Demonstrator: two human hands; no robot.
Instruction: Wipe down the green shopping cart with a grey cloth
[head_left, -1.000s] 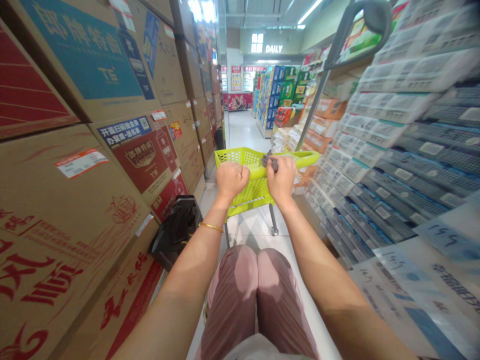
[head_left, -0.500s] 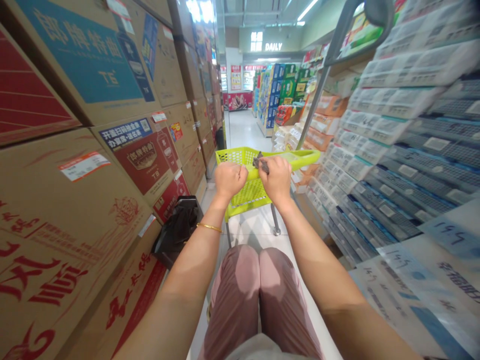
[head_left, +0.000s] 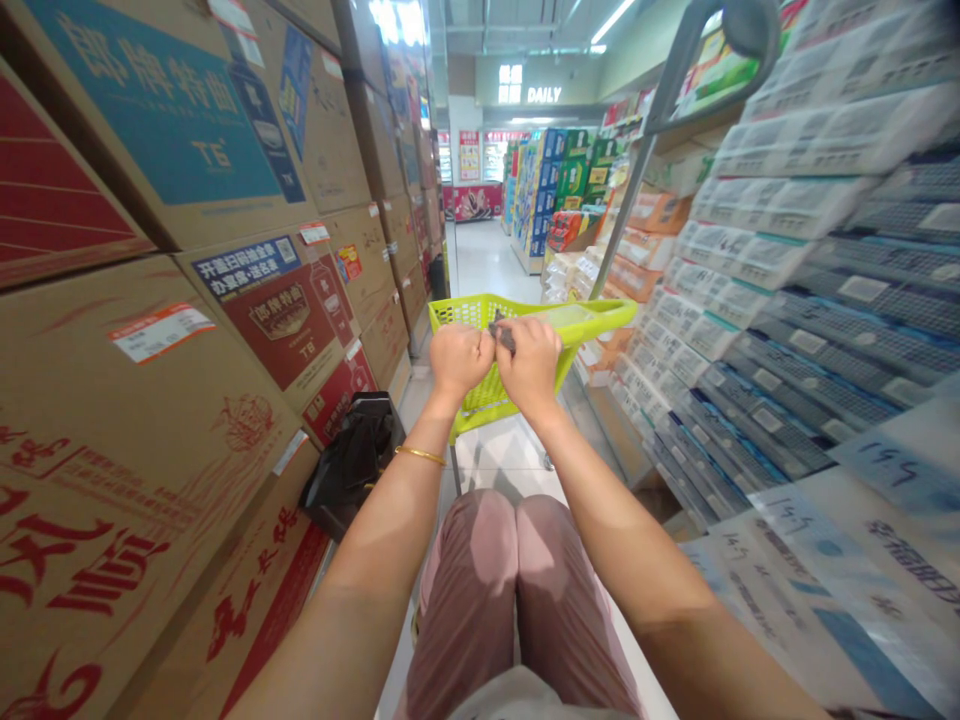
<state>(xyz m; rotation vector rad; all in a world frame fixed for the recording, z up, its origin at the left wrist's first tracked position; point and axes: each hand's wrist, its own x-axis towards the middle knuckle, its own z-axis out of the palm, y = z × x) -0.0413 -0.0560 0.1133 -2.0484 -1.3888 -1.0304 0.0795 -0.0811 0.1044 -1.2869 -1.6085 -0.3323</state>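
Cardboard cartons (head_left: 225, 330) line a store aisle (head_left: 484, 250) as the left grip (head_left: 460, 360) curls around the handle (head_left: 600, 317) of a lime-green cart (head_left: 491, 402); the right grip (head_left: 531, 365) pinches a grey cloth (head_left: 505, 340) against it, apparently wiping. Another stroke calls for steady pressure.

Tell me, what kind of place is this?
Probably a supermarket: there's a green cart, a wall of stacked boxes with price tags on them, and packs of goods piled high across the aisle.
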